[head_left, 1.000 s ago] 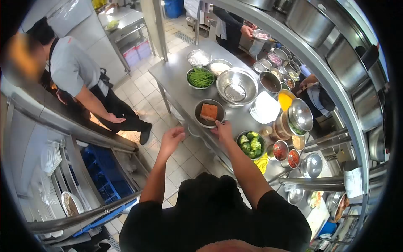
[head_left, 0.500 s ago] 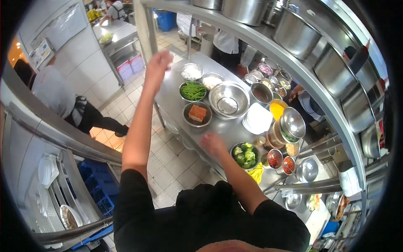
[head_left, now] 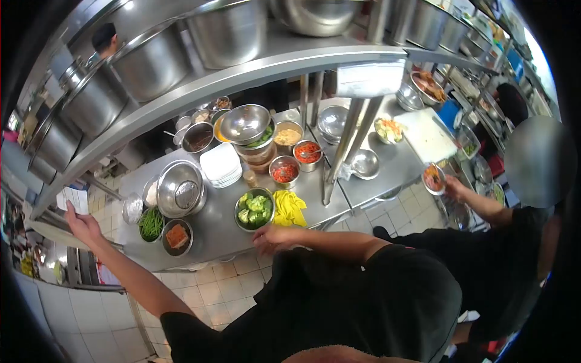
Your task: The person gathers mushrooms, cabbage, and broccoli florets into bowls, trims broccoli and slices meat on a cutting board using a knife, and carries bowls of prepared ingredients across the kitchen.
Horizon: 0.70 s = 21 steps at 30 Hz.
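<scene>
My left hand (head_left: pixel 85 226) is stretched out to the far left with fingers extended, nothing seen in it, near a sheet of paper (head_left: pixel 74 199) by the shelf post. My right hand (head_left: pixel 272 239) hangs at the counter's front edge, loosely curled with nothing visible in it. Just above it is a bowl of broccoli (head_left: pixel 254 210), beside a yellow cloth (head_left: pixel 289 209). To the left are a bowl with an orange-brown block of food (head_left: pixel 177 236), a bowl of green beans (head_left: pixel 150 224) and a large steel bowl (head_left: pixel 181 189).
White plates (head_left: pixel 220 164) are stacked mid-counter (head_left: pixel 218 242). Pots of chopped red food (head_left: pixel 284 172) stand behind the cloth. An overhead shelf (head_left: pixel 242 75) carries large steel pots. At the right, a co-worker's hand (head_left: pixel 455 189) holds a small bowl (head_left: pixel 433 179).
My view has swung to the right, bringing a co-worker into sight. My right hand is now close to the broccoli bowl; my left arm remains stretched out to the left.
</scene>
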Each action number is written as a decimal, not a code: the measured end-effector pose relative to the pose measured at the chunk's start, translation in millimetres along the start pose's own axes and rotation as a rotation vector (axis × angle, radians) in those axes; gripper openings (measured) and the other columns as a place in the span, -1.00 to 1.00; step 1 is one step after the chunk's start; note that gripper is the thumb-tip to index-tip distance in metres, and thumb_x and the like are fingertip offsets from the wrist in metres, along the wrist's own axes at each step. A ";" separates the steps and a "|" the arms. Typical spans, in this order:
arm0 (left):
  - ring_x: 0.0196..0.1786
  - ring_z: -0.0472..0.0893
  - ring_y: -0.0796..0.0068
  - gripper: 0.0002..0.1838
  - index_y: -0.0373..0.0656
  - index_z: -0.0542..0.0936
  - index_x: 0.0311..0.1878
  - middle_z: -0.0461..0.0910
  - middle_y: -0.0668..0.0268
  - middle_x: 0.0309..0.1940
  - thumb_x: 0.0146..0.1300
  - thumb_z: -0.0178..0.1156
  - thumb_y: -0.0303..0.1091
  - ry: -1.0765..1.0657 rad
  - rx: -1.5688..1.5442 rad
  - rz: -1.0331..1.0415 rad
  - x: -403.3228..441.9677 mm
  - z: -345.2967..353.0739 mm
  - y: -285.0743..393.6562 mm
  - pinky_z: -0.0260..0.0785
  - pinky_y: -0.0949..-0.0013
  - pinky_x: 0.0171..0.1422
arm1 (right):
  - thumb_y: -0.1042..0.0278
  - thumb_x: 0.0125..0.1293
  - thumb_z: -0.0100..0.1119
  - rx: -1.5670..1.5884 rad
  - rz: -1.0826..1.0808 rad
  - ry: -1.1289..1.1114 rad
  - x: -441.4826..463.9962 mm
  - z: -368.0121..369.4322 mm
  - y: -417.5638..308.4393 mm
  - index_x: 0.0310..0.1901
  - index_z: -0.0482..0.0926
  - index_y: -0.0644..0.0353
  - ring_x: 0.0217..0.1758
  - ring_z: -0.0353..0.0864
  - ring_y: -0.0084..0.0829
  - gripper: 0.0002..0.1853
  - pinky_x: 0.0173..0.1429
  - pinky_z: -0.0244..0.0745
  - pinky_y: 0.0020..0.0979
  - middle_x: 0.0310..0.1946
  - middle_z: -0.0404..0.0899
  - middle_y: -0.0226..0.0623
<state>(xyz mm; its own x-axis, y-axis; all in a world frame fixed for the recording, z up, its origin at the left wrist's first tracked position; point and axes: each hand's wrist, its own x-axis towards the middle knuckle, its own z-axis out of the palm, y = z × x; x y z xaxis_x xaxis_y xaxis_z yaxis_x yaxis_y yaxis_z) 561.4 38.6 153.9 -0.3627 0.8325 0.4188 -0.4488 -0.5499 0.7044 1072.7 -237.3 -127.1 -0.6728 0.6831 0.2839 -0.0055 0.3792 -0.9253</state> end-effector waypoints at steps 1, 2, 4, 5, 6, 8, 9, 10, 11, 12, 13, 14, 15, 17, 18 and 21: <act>0.08 0.58 0.34 -0.70 -0.30 0.47 0.08 0.57 0.14 0.05 0.37 0.15 -0.35 -0.004 -0.031 -0.008 -13.9 17.7 -9.6 0.42 0.30 0.20 | 0.08 0.50 -0.15 0.112 0.170 0.026 -6.3 -0.9 -13.1 0.15 0.48 0.33 0.13 0.50 -0.16 -0.53 0.19 0.43 -0.16 0.12 0.49 -0.03; 0.08 0.58 0.33 -0.71 -0.30 0.47 0.07 0.57 0.13 0.04 0.37 0.15 -0.36 -0.008 -0.062 -0.016 -28.3 35.9 -19.1 0.43 0.29 0.19 | 0.08 0.49 -0.12 0.128 0.125 0.046 -15.0 -2.2 -5.7 0.14 0.48 0.34 0.10 0.52 -0.16 -0.53 0.16 0.45 -0.17 0.09 0.50 -0.03; 0.06 0.58 0.31 -0.75 -0.30 0.48 0.03 0.58 0.13 0.00 0.37 0.15 -0.39 -0.057 -0.112 -0.050 -92.8 115.7 -33.0 0.44 0.28 0.16 | 0.09 0.47 -0.06 0.162 0.038 0.075 -33.6 -4.7 14.4 0.11 0.49 0.36 0.03 0.55 -0.16 -0.54 0.12 0.47 -0.20 0.03 0.53 -0.03; 0.04 0.58 0.32 -0.77 -0.30 0.48 0.01 0.58 0.15 -0.02 0.36 0.15 -0.41 -0.064 -0.074 -0.074 -119.7 148.1 -39.4 0.44 0.28 0.13 | 0.10 0.46 -0.04 0.184 0.191 0.099 -38.2 -3.7 5.5 0.12 0.48 0.37 0.02 0.57 -0.17 -0.54 0.10 0.49 -0.22 0.01 0.55 -0.04; 0.02 0.58 0.33 -0.79 -0.30 0.48 -0.02 0.57 0.16 -0.05 0.35 0.16 -0.43 -0.067 -0.036 -0.096 -143.8 180.5 -45.6 0.45 0.28 0.10 | 0.11 0.45 -0.01 0.203 0.345 0.115 -38.5 -5.6 -12.8 0.13 0.47 0.38 0.00 0.58 -0.19 -0.54 0.08 0.51 -0.24 0.00 0.56 -0.04; -0.05 0.59 0.39 -0.81 -0.30 0.49 -0.07 0.59 0.19 -0.13 0.31 0.20 -0.46 -0.148 -0.034 -0.129 -185.1 236.1 -64.4 0.44 0.34 0.06 | 0.14 0.44 0.04 0.290 0.543 0.134 -44.1 -7.4 -24.7 0.15 0.45 0.40 -0.01 0.60 -0.19 -0.54 0.05 0.54 -0.25 -0.02 0.58 -0.05; -0.08 0.60 0.42 -0.81 -0.30 0.50 -0.09 0.60 0.20 -0.17 0.29 0.22 -0.47 -0.193 -0.043 -0.157 -204.9 262.0 -74.7 0.44 0.36 0.05 | 0.16 0.43 0.06 0.367 0.516 0.117 -53.6 -5.9 -0.2 0.15 0.45 0.40 0.00 0.61 -0.18 -0.54 0.04 0.55 -0.24 -0.02 0.58 -0.04; -0.11 0.60 0.45 -0.81 -0.30 0.51 -0.09 0.61 0.21 -0.19 0.27 0.24 -0.48 -0.248 -0.078 -0.206 -223.0 287.1 -83.7 0.44 0.39 0.04 | 0.18 0.42 0.07 0.481 0.417 0.099 -65.3 -4.1 39.6 0.15 0.44 0.40 0.01 0.61 -0.17 -0.55 0.03 0.56 -0.23 -0.01 0.58 -0.03; -0.14 0.60 0.49 -0.81 -0.32 0.53 -0.10 0.62 0.23 -0.21 0.26 0.25 -0.49 -0.292 -0.086 -0.217 -243.0 318.4 -86.9 0.43 0.43 0.02 | 0.20 0.41 0.09 0.540 0.393 0.105 -78.9 -3.8 62.2 0.16 0.43 0.41 0.02 0.62 -0.16 -0.55 0.02 0.57 -0.22 -0.01 0.58 -0.02; -0.17 0.60 0.53 -0.82 -0.33 0.54 -0.11 0.63 0.26 -0.23 0.25 0.25 -0.50 -0.335 -0.093 -0.229 -260.9 347.2 -90.2 0.42 0.46 0.00 | 0.22 0.41 0.11 0.575 0.383 0.110 -92.4 -7.6 72.2 0.16 0.43 0.41 0.02 0.62 -0.14 -0.55 0.01 0.59 -0.22 -0.01 0.58 -0.02; -0.17 0.60 0.55 -0.82 -0.34 0.56 -0.11 0.64 0.26 -0.21 0.24 0.25 -0.52 -0.410 -0.086 -0.224 -272.7 366.4 -98.0 0.41 0.48 0.00 | 0.24 0.40 0.12 0.544 0.446 0.124 -102.7 -13.9 52.0 0.17 0.42 0.41 0.05 0.62 -0.12 -0.55 0.01 0.60 -0.19 0.00 0.58 0.01; -0.17 0.59 0.58 -0.82 -0.36 0.57 -0.11 0.64 0.27 -0.20 0.23 0.24 -0.55 -0.485 -0.078 -0.220 -283.6 382.7 -105.3 0.40 0.50 0.00 | 0.25 0.40 0.11 0.650 0.530 0.195 -114.3 -18.1 40.4 0.18 0.41 0.41 0.03 0.63 -0.09 -0.55 -0.01 0.62 -0.16 0.00 0.58 0.04; -0.17 0.59 0.59 -0.82 -0.36 0.58 -0.11 0.65 0.27 -0.20 0.22 0.25 -0.55 -0.523 -0.093 -0.215 -296.2 401.6 -106.7 0.39 0.50 0.00 | 0.26 0.40 0.11 0.755 0.615 0.266 -126.6 -21.7 31.3 0.19 0.40 0.42 0.01 0.63 -0.07 -0.54 -0.03 0.64 -0.14 -0.01 0.58 0.07; -0.16 0.58 0.60 -0.82 -0.36 0.60 -0.10 0.65 0.26 -0.19 0.22 0.25 -0.56 -0.590 -0.131 -0.207 -316.3 434.5 -101.5 0.39 0.51 0.00 | 0.25 0.38 0.11 0.775 0.874 0.554 -109.0 -40.8 -108.6 0.22 0.38 0.43 -0.09 0.67 -0.04 -0.50 -0.11 0.69 -0.09 -0.02 0.57 0.13; -0.16 0.58 0.60 -0.81 -0.36 0.60 -0.10 0.65 0.25 -0.19 0.22 0.25 -0.56 -0.619 -0.153 -0.207 -324.1 446.0 -100.0 0.39 0.51 0.00 | 0.25 0.36 0.13 0.945 0.758 0.580 -130.3 -38.9 -77.9 0.21 0.39 0.43 -0.11 0.68 -0.04 -0.50 -0.10 0.69 -0.09 -0.02 0.58 0.12; -0.20 0.60 0.60 -0.85 -0.39 0.61 -0.14 0.66 0.25 -0.23 0.22 0.24 -0.58 -0.600 -0.194 -0.187 -340.4 467.7 -101.3 0.40 0.52 -0.04 | 0.22 0.29 0.22 1.018 0.524 0.674 -183.0 -37.2 -36.4 0.21 0.38 0.41 -0.12 0.68 -0.06 -0.44 -0.07 0.68 -0.06 -0.02 0.58 0.08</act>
<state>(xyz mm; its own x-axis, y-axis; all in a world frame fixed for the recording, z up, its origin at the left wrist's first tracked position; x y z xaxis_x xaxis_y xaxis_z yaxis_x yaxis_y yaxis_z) 1112.4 -157.5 208.0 0.2294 0.7774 0.5856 -0.6195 -0.3474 0.7039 1223.6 -352.9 -136.0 -0.2710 0.8899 -0.3669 -0.6061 -0.4539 -0.6532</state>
